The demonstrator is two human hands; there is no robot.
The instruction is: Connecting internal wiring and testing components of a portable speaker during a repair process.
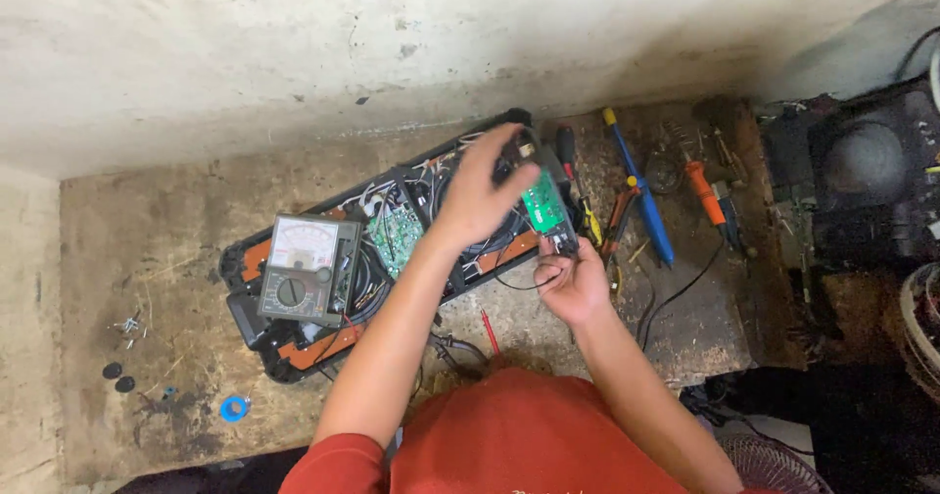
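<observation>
Head view: left hand (485, 186) fingers spread, blurred, over opened black-and-orange device casing (294, 342) on worn bench; right hand (571, 281) pinches lower edge of small green circuit board (541, 200); best keep board steady, black wire (514, 283) slack, grey analogue multimeter (302, 269) undisturbed

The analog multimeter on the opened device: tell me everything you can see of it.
The multimeter is a dark grey, box-shaped analog tester with a pale dial window at its top and a round black selector knob below. It lies face up, slightly tilted, on the left part of the opened black-and-orange device, beside a green circuit board. Neither hand touches it; its leads cannot be traced.
</observation>
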